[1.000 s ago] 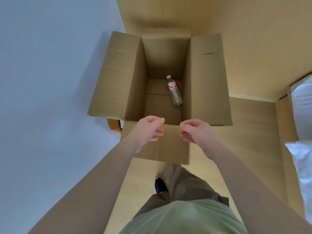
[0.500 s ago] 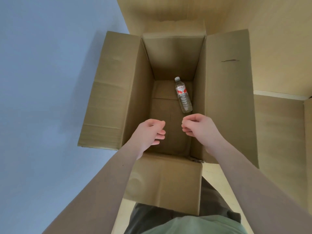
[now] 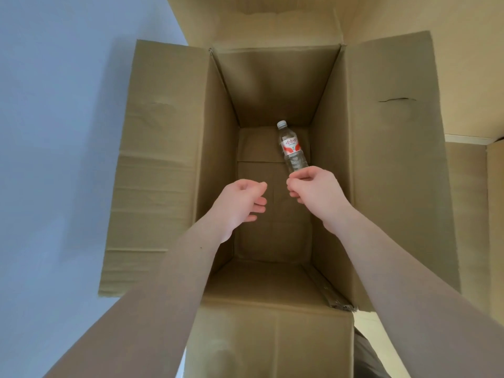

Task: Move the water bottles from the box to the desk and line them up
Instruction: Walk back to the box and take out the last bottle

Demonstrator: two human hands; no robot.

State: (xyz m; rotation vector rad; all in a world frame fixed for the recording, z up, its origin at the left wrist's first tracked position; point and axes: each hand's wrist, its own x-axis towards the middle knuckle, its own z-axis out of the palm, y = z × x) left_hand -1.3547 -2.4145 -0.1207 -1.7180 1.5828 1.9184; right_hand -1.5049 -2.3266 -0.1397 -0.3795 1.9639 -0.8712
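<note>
Down at the bottom edge, the near flap (image 3: 268, 342) of the box (image 3: 215, 165) hangs toward the person, with a scrap of dark trouser (image 3: 366, 356) beside it on the right. Both forearms reach in over that flap, deep into the open box. The left hand (image 3: 241, 203) hangs over the box floor, fingers loosely curled, holding nothing. The right hand (image 3: 316, 190) sits a little farther in, just beside the left with a narrow gap between them, thumb and fingers drawn together in a loose pinch. It covers the bottle's (image 3: 292, 150) base from this angle; whether it already grips the bottle or only hovers above it, I cannot tell.

The bottle lies on its side on the box floor, close to the right wall, white cap pointing at the far end, red-and-white label facing up. It is the only bottle in view.

The side flaps are spread wide: the left flap (image 3: 161, 165) toward a pale blue wall (image 3: 62, 132), the right flap (image 3: 395, 165) showing a small dark slit. Beyond the far wall of the box, light wood panelling (image 3: 450, 20).
</note>
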